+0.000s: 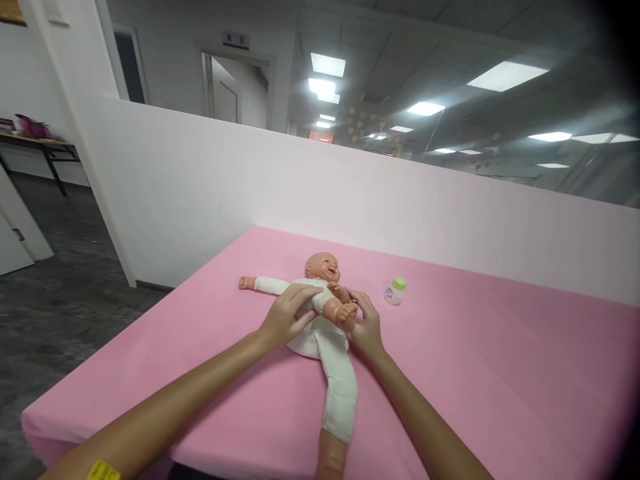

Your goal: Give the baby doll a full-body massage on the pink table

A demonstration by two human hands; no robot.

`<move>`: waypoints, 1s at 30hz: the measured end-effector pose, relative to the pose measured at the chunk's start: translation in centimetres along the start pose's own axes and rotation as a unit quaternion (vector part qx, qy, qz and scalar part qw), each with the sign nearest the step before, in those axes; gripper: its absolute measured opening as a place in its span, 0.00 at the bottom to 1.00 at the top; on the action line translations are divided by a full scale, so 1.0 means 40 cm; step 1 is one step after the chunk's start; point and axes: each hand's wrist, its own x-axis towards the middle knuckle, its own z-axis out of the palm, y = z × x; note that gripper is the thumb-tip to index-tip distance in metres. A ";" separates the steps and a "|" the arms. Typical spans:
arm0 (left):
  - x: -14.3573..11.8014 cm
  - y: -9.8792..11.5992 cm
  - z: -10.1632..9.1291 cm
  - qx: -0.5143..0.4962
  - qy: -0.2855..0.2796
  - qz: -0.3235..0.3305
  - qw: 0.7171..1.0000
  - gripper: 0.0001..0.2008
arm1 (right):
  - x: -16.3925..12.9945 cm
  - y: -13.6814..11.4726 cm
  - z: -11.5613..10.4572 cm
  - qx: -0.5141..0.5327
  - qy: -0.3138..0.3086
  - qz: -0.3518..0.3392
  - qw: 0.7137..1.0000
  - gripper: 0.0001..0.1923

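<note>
A baby doll (320, 300) lies mid-bed (pink sheet) (500, 373); 2 hands grip it: left hand (287, 317) on its chest, right hand (367, 323) at its raised foot. A small bottle (395, 291) stands nearby.

doll (325, 313): white suit; peach-tan head, hands and feet. the left hand (285, 317) and right hand (367, 327) close on its white torso. beneath the grip: desk (500, 373), plain pink, no pattern. right of the grip: small bottle (395, 291), white body, green cap. behind the grip: partition wall (400, 200), plain white. left forearm: yellow wristband (103, 471). floor (60, 300): dark grey.
</note>
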 end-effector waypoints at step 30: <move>0.046 0.070 -0.246 0.045 -0.293 0.066 0.953 0.21 | 0.035 0.100 -0.053 0.135 0.132 0.166 0.968 0.28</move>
